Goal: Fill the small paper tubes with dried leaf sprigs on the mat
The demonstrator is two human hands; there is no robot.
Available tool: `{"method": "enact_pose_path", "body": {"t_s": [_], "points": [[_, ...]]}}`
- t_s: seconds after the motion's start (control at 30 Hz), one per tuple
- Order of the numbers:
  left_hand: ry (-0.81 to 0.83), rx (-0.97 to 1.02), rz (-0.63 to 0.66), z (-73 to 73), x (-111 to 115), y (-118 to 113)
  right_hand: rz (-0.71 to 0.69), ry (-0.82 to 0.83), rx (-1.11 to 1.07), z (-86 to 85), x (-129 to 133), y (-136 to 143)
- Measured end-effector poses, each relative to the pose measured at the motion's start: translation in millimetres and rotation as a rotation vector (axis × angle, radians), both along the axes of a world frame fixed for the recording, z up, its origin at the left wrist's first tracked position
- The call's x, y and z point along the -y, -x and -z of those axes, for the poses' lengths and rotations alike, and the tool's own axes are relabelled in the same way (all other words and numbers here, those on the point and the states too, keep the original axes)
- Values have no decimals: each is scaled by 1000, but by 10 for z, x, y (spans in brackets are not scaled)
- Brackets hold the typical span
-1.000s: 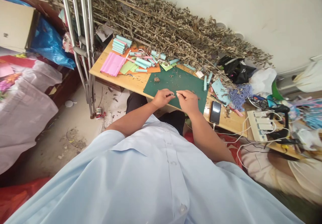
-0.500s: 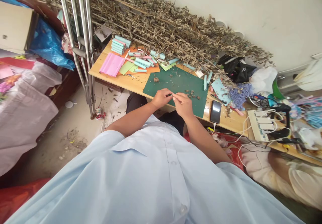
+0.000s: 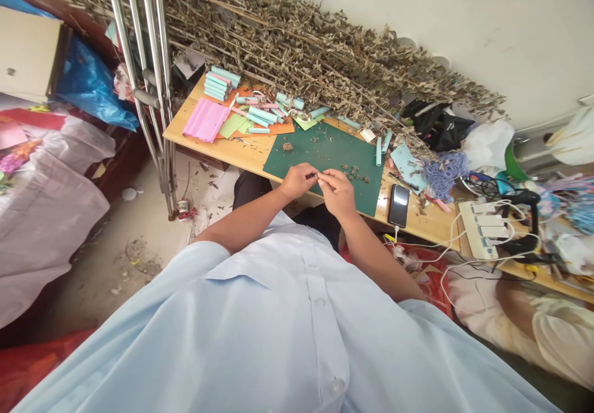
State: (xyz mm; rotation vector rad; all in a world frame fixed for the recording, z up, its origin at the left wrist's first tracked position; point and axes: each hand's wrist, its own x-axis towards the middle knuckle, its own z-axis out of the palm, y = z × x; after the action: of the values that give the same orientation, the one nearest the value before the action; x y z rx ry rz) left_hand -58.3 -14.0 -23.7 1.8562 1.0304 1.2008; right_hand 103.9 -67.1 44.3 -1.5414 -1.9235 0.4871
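Observation:
My left hand and my right hand meet at the fingertips over the near edge of a green mat. Both are pinched on something small, mostly hidden by the fingers and too small to name. On the mat, a brown clump lies beyond my left hand, and several brown crumbs lie just beyond my right hand. Pale blue paper rolls and pink ones are scattered behind the mat, by a folded pink sheet.
Dried leafy stalks lie along the wall behind the desk. Metal crutches stand at its left end. To the right are a phone on a cable, purple cord and a power strip.
Both hands keep almost the same place and pinch. The surroundings have shifted only slightly in the view.

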Motion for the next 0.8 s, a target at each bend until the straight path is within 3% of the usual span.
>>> {"method": "enact_pose_path", "body": {"t_s": [0.2, 0.57, 0.8], "points": [[4, 2, -1, 17, -3, -5, -118, -155, 118, -17, 48, 7], [-17, 16, -1, 35, -6, 6, -199, -109, 378, -163, 94, -12], [-9, 5, -3, 44, -26, 1, -33, -88, 220, -134, 56, -41]]}}
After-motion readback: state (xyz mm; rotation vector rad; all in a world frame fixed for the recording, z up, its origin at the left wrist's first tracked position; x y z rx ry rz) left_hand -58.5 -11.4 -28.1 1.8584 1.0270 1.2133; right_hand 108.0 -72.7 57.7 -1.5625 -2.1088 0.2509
